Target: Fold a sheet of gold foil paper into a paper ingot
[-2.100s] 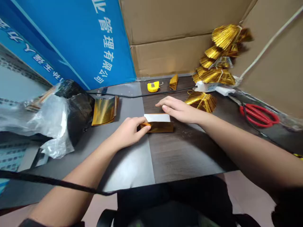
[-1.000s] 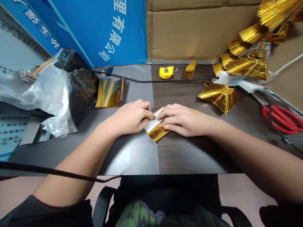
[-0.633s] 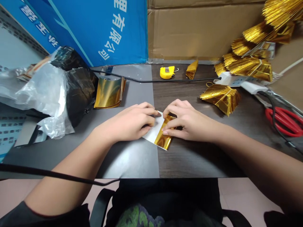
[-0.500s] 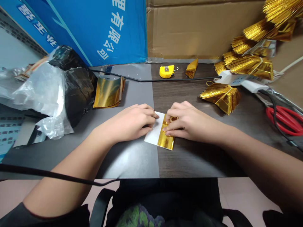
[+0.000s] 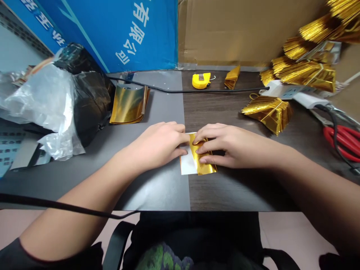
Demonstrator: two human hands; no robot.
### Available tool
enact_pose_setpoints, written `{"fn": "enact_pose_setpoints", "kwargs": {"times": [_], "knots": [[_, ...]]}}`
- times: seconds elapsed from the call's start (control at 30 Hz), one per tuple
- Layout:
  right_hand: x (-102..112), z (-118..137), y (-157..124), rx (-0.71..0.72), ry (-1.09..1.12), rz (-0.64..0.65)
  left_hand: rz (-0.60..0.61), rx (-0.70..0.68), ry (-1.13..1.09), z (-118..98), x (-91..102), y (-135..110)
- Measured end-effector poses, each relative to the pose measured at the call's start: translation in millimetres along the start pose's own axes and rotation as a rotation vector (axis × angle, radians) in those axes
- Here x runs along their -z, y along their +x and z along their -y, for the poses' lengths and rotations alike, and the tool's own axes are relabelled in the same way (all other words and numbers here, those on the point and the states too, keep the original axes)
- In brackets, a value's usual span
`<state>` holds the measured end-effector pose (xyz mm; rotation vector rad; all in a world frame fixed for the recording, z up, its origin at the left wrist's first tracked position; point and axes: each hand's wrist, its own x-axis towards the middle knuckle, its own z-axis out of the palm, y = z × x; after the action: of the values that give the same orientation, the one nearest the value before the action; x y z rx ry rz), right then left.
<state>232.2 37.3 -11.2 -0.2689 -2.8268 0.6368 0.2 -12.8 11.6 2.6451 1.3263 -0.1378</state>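
A small sheet of gold foil paper (image 5: 207, 169) lies on the desk in front of me, its white back facing up on the left and a gold strip folded over on the right. My left hand (image 5: 161, 144) holds the left part, with its thumb and index finger on the white side close to the fold. Across the gold strip, the fingers of my right hand (image 5: 225, 145) are spread and press it down. The palms hide part of the sheet's upper edge.
Behind are a stack of gold sheets (image 5: 126, 105), a yellow tape measure (image 5: 201, 80) and a small folded gold piece (image 5: 232, 78). Bundled gold foldings (image 5: 268, 111), a power strip (image 5: 287, 90) and red-handled scissors (image 5: 341, 140) lie right. Plastic bags (image 5: 90, 101) sit left. A black cable (image 5: 168, 91) crosses the back.
The sheet has turned slightly and shifted right. My right fingers have gone from a curled pinch to spread over the gold strip. My left fingers have moved right, nearer the fold.
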Motion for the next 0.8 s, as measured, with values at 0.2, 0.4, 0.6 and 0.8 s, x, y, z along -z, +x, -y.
{"fn": "enact_pose_setpoints", "kwargs": {"times": [0.2,0.4,0.6,0.8], "knots": [[-1,-7,0,0.021,-0.022,0.011,-0.031,0.026,0.031,-3,-2.1,1],[-6,-12,-1,-0.017,-0.028,-0.005,-0.088,0.021,-0.008,2,-8.5,1],[-8,-13,-2,-0.052,-0.040,-0.005,-0.115,-0.008,-0.082,5,-12.6,1],[-6,-13,-1,-0.017,-0.041,0.018,-0.091,-0.011,-0.095,7,-12.7,1]]}}
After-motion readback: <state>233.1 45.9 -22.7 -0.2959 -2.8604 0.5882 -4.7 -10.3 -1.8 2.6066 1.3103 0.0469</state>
